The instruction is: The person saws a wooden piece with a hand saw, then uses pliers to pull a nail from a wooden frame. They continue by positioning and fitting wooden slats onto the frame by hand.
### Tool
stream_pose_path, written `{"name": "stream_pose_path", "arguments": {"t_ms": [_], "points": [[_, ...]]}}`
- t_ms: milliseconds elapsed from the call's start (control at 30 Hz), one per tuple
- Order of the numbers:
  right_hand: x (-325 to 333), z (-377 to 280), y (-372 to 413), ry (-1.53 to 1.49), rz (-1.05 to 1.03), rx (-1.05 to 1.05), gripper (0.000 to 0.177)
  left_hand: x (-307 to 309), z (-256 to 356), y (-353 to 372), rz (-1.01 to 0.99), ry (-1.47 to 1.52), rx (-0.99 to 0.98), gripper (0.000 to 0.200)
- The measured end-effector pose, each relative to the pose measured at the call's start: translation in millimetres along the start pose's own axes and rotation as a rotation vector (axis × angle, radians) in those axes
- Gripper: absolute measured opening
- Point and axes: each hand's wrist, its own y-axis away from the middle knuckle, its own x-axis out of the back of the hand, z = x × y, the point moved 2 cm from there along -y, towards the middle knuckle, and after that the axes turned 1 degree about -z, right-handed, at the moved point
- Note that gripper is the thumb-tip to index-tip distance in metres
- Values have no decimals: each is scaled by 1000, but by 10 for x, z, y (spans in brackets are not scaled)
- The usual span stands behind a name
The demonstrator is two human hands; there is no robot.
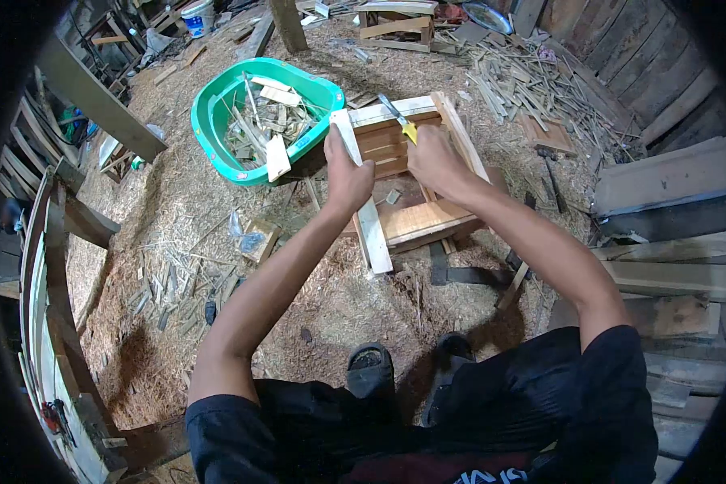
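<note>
Grips the pale slat (373,234) along the left edge of the wooden frame (415,219) with the closed left hand (347,173), clenches the yellow-handled blade (397,115) in the right hand (436,157) over the frame's far edge, just beside the green tub (202,129) on the sawdust floor (339,306).

Wooden frame (415,173) on sawdust floor (177,266), basin (218,113) just left of it, wood scraps (266,125) in basin, plank stack (669,194) to the right

Your pale wood frame (411,173), your yellow-handled tool (401,121), bright green tub (218,105), tan sawdust floor (331,298), your black clothes (460,419).
</note>
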Motion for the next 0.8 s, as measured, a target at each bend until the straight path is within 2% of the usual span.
{"name": "stream_pose_path", "arguments": {"t_ms": [33,67,133,267,367,467,567,667,800], "points": [[-94,65,-91,199,61,131,24,-18,-27,-43,4,46,22,91],[-175,192,-124,357,91,111,23,-35,-52,-89,5,45,32,91],[-197,43,-142,668,156,67,24,-71,-137,-191,5,38,45,91],[-385,-21,-175,1030,217,-38,32,-81,-155,-279,-13,21,20,89],[-445,-38,-204,1185,268,55,37,-66,-114,-304,-47,45,41,88],[-503,-44,-265,1179,246,27,39,-88,-143,-334,-30,43,29,88],[-573,52,-305,973,256,115,28,-121,-240,-364,-34,53,28,88],[-606,180,-344,792,193,161,27,-105,-205,-357,-28,59,24,88],[-444,17,-257,871,99,87,33,-83,-129,-317,-36,32,47,89]]}}
